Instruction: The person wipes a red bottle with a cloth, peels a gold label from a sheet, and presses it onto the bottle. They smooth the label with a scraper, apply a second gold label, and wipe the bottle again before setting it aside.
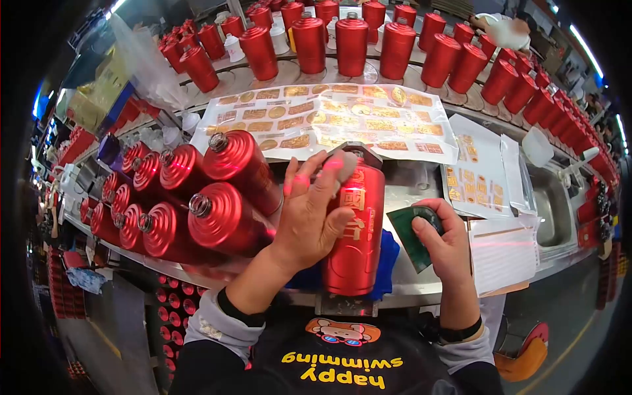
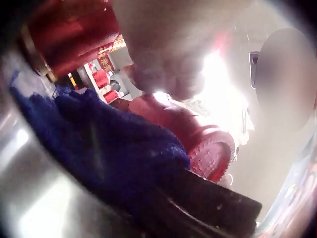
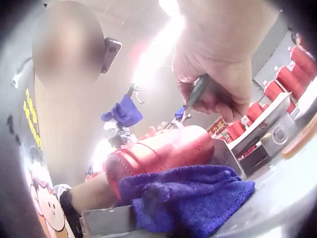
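A red bottle (image 1: 356,253) with gold characters lies in front of me, its neck end away from my body. A blue cloth (image 3: 198,193) is underneath it. Against the bottle's left side, my left hand (image 1: 304,224) has its fingers extended toward the neck and its thumb over the characters. By those fingertips is a small grey piece (image 1: 347,166), partly covered. To the right of the bottle, my right hand (image 1: 449,240) pinches a dark green, flat scraper (image 1: 409,240) between thumb and fingers, one corner of it pointing down.
Several red bottles (image 1: 217,217) lean in a group at left. Beyond the work spot is a sheet of gold decals (image 1: 296,118), with another decal sheet (image 1: 471,174) and white papers (image 1: 503,253) at right. Red bottles (image 1: 352,46) line a curved conveyor behind. A metal sink (image 1: 553,204) is far right.
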`<state>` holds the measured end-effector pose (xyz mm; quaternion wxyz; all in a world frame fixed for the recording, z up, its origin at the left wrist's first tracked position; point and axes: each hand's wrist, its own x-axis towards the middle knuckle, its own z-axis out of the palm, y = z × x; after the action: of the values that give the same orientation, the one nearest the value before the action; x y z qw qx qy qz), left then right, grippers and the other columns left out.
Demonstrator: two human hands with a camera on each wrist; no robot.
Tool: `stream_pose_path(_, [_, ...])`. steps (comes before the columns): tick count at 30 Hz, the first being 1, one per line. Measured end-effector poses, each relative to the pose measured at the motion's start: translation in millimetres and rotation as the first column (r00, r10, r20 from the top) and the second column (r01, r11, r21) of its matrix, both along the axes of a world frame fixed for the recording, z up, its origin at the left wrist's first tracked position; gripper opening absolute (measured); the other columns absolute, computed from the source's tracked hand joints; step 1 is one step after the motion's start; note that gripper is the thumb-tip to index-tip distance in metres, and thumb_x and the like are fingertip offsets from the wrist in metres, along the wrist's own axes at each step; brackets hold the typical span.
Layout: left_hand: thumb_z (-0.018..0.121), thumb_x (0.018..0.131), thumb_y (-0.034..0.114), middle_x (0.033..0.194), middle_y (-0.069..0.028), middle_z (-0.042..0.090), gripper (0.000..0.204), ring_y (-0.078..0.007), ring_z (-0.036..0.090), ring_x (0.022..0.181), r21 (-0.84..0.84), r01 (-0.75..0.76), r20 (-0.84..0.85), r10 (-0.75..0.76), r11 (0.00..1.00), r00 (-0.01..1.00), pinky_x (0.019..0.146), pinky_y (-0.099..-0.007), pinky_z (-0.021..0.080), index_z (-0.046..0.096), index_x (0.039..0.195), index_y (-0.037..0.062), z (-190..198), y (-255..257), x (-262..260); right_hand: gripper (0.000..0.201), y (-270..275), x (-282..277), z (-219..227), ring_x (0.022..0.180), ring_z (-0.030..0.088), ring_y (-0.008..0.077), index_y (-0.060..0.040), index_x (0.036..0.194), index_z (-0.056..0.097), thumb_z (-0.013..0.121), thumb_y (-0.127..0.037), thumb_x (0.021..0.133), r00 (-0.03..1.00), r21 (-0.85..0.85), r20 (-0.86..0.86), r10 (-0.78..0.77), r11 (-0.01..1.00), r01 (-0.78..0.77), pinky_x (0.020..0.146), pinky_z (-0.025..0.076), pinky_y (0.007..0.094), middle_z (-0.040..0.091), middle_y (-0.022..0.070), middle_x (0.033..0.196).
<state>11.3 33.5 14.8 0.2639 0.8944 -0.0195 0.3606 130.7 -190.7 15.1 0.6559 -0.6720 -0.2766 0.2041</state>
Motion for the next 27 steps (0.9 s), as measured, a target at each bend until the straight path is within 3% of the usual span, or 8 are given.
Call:
stream_pose_path(2, [0.053, 0.100, 0.037, 0.138, -0.0235, 0.050, 0.065, -0.0391, 0.046, 0.129, -0.344, -0.025, -0.017, 0.020, 0.938, 1.000, 0.113, -0.0496, 0.025, 0.034, 0.146, -0.0051, -15, -6, -1, 0.021, 6, 2, 18, 0.078, 0.059, 0.0063, -0.0009, 0.107, 0.061, 0.067, -0.010, 0.090, 0.999, -0.024, -0.033, 0.027, 0.999, -0.028, 0.068, 0.050, 0.0224, 0.065, 0.0013, 0.088])
stream_pose_path(3, [0.056, 0.100, 0.031, 0.144, -0.0255, 0.043, 0.069, -0.0328, 0.045, 0.131, -0.593, 0.023, -0.048, -0.063, 0.805, 0.997, 0.111, -0.0401, 0.031, 0.026, 0.149, -0.0056, -23, -4, -2, 0.021, 8, 8, 22, 0.078, 0.060, 0.0062, -0.0010, 0.107, 0.061, 0.068, -0.011, 0.089, 0.999, -0.048, -0.019, 0.049, 0.998, -0.050, 0.068, 0.050, 0.0223, 0.065, 0.0012, 0.088])
stream_pose_path(4, [0.057, 0.100, 0.031, 0.144, -0.0243, 0.043, 0.071, -0.0301, 0.044, 0.132, -0.716, 0.068, -0.039, -0.136, 0.694, 0.990, 0.111, -0.0382, 0.032, 0.023, 0.150, -0.0056, -29, -6, -3, 0.021, 11, 13, 25, 0.079, 0.060, 0.0062, -0.0011, 0.107, 0.062, 0.068, -0.011, 0.089, 0.998, -0.072, -0.005, 0.070, 0.995, -0.070, 0.068, 0.049, 0.0223, 0.065, 0.0012, 0.088])
stream_pose_path(7, [0.061, 0.098, 0.032, 0.145, -0.0190, 0.042, 0.083, -0.0217, 0.042, 0.133, -0.930, 0.174, 0.059, -0.335, 0.325, 0.940, 0.111, -0.0342, 0.032, 0.011, 0.153, -0.0056, -33, -17, -5, 0.023, 24, 31, 36, 0.082, 0.060, 0.0072, -0.0012, 0.107, 0.063, 0.068, -0.013, 0.088, 0.990, -0.129, -0.007, 0.140, 0.982, -0.140, 0.072, 0.050, 0.0237, 0.066, 0.0020, 0.090])
stream_pose_path(10, [0.062, 0.097, 0.033, 0.143, -0.0193, 0.044, 0.086, -0.0222, 0.044, 0.131, -0.924, 0.145, 0.014, -0.348, 0.354, 0.937, 0.110, -0.0341, 0.034, 0.009, 0.153, -0.0064, -23, -19, -9, 0.024, 34, 42, 46, 0.083, 0.060, 0.0092, -0.0016, 0.107, 0.064, 0.068, -0.016, 0.087, 0.977, -0.226, 0.046, 0.209, 0.955, -0.194, 0.075, 0.050, 0.0253, 0.067, 0.0037, 0.091])
stream_pose_path(12, [0.065, 0.096, 0.030, 0.139, -0.0191, 0.047, 0.088, -0.0213, 0.049, 0.126, -0.940, 0.135, 0.017, -0.352, 0.313, 0.936, 0.105, -0.0338, 0.040, 0.009, 0.152, -0.0075, -17, -19, -9, 0.025, 39, 48, 47, 0.084, 0.061, 0.0097, -0.0020, 0.107, 0.065, 0.068, -0.017, 0.087, 0.958, -0.276, 0.129, 0.258, 0.937, -0.215, 0.075, 0.050, 0.0259, 0.067, 0.0040, 0.091])
stream_pose_path(20, [0.065, 0.094, 0.020, 0.139, -0.0193, 0.047, 0.083, -0.0212, 0.052, 0.122, -0.944, 0.161, 0.060, -0.330, 0.288, 0.942, 0.102, -0.0345, 0.044, 0.012, 0.151, -0.0082, -8, -23, -11, 0.025, 45, 50, 56, 0.085, 0.061, 0.0101, -0.0026, 0.107, 0.065, 0.067, -0.016, 0.087, 0.962, -0.281, 0.080, 0.261, 0.932, -0.229, 0.076, 0.050, 0.0267, 0.067, 0.0042, 0.092])
stream_pose_path(27, [0.066, 0.093, 0.019, 0.140, -0.0209, 0.045, 0.080, -0.0231, 0.047, 0.128, -0.891, 0.084, -0.045, -0.270, 0.446, 0.962, 0.108, -0.0353, 0.037, 0.018, 0.150, -0.0087, -16, -20, -11, 0.024, 53, 49, 53, 0.088, 0.061, 0.0102, -0.0013, 0.106, 0.064, 0.068, -0.014, 0.086, 0.965, -0.199, -0.013, 0.261, 0.945, -0.258, 0.081, 0.050, 0.0256, 0.065, 0.0035, 0.095])
